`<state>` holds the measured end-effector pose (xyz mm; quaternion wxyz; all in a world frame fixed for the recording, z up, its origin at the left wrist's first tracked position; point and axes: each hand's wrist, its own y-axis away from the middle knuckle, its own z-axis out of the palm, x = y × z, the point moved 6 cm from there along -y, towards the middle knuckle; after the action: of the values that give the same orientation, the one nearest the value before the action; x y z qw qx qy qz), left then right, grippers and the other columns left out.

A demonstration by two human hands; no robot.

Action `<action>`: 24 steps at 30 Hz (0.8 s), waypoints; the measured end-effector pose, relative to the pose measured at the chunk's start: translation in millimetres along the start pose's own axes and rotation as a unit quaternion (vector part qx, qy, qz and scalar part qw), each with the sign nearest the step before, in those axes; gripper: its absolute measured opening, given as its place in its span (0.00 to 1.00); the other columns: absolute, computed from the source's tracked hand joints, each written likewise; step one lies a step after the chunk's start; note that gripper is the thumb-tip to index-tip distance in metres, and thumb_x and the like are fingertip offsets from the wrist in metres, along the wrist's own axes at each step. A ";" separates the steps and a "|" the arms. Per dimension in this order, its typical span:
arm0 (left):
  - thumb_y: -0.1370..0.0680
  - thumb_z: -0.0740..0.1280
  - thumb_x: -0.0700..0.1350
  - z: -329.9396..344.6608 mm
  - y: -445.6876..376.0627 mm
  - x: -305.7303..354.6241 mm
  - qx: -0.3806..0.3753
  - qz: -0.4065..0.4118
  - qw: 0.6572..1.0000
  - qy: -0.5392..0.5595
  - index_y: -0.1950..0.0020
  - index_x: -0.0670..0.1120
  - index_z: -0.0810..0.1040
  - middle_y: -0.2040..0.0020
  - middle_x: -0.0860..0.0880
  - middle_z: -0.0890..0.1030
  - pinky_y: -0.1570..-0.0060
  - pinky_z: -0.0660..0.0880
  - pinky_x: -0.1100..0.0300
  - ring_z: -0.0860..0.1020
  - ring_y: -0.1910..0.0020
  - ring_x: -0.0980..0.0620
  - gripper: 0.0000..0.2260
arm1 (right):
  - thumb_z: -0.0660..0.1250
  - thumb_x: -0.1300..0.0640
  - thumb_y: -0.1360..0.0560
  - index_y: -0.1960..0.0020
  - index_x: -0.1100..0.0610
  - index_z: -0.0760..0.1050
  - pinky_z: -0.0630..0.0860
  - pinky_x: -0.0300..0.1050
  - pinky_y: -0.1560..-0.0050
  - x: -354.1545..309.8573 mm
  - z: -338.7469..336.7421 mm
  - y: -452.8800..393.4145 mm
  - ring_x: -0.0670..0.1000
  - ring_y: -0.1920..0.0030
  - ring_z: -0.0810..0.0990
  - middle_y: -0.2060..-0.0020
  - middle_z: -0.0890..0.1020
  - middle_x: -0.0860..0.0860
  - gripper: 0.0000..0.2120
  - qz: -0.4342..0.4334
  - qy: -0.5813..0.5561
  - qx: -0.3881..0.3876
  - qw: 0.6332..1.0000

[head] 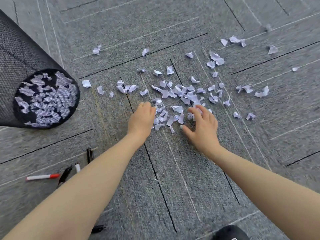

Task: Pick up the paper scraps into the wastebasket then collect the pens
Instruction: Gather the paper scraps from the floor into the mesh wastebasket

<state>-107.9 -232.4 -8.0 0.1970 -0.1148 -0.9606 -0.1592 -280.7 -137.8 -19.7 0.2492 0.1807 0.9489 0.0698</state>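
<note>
Left hand: the left hand (142, 118) lay low over the carpet (173, 179), knuckles up, fingers curled inward at the left edge of the nearest clump of scraps; whether its grip enclosed any paper could not be told.
Right hand: the right hand (204, 125) was spread, fingers bent like a claw with the tips on the scraps and the thumb stretched toward the left hand; its grip was loose and clasped nothing.
Paper scraps: the paper scraps (180, 94) lay strewn on the carpet, thickest between the two hands and just beyond them, thinning out to the far right and toward the far left.
Wastebasket: the black mesh wastebasket (26, 70) stood at the left, well apart from both hands, with pale scraps already on its bottom.
Pens: a red-capped pen (42, 177) and dark pens (65, 174) lay near left, beside the left forearm, partly hidden by it.
Open room: bare carpet lay between the scrap pile and the wastebasket, and on the near side between the two forearms.
Near edge: a dark rounded object (230, 232) showed at the bottom edge; what it was could not be told.
</note>
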 end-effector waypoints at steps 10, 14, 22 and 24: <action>0.21 0.51 0.60 23.3 7.1 16.8 -0.043 0.037 0.970 -0.235 0.28 0.41 0.53 0.33 0.37 0.67 0.74 0.71 0.56 0.80 0.59 0.41 0.30 | 0.58 0.58 0.22 0.43 0.57 0.74 0.63 0.51 0.41 12.3 -5.1 -23.4 0.56 0.42 0.70 0.40 0.72 0.54 0.11 -0.058 0.001 0.048 0.997; 0.19 0.53 0.43 23.9 18.6 25.4 -0.040 0.074 0.975 -0.207 0.35 0.41 0.60 0.51 0.42 0.77 0.74 0.69 0.57 0.73 0.69 0.46 0.13 | 0.57 0.62 0.22 0.48 0.62 0.74 0.74 0.54 0.52 9.8 -11.5 -39.4 0.56 0.54 0.75 0.47 0.76 0.57 0.08 -0.102 -0.021 0.035 0.994; 0.18 0.50 0.43 25.2 14.8 22.1 -0.029 -0.007 0.999 0.033 0.50 0.44 0.65 0.65 0.46 0.73 0.73 0.61 0.56 0.65 0.73 0.50 0.07 | 0.50 0.60 0.20 0.51 0.55 0.65 0.66 0.44 0.66 33.7 -34.1 -38.6 0.46 0.68 0.67 0.66 0.69 0.46 0.06 0.037 -0.289 0.099 0.951; 0.18 0.50 0.44 23.2 15.4 23.5 -0.028 -0.032 0.995 0.095 0.51 0.44 0.66 0.68 0.48 0.69 0.71 0.60 0.55 0.63 0.72 0.50 0.08 | 0.50 0.60 0.20 0.48 0.57 0.67 0.67 0.44 0.66 49.8 -42.8 -41.0 0.46 0.68 0.67 0.65 0.71 0.47 0.07 0.055 -0.254 0.138 0.956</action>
<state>-132.6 -206.4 -14.5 0.2792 -0.0736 -0.9357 -0.2027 -355.0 -158.7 -14.0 0.4503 0.2774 0.8432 -0.0963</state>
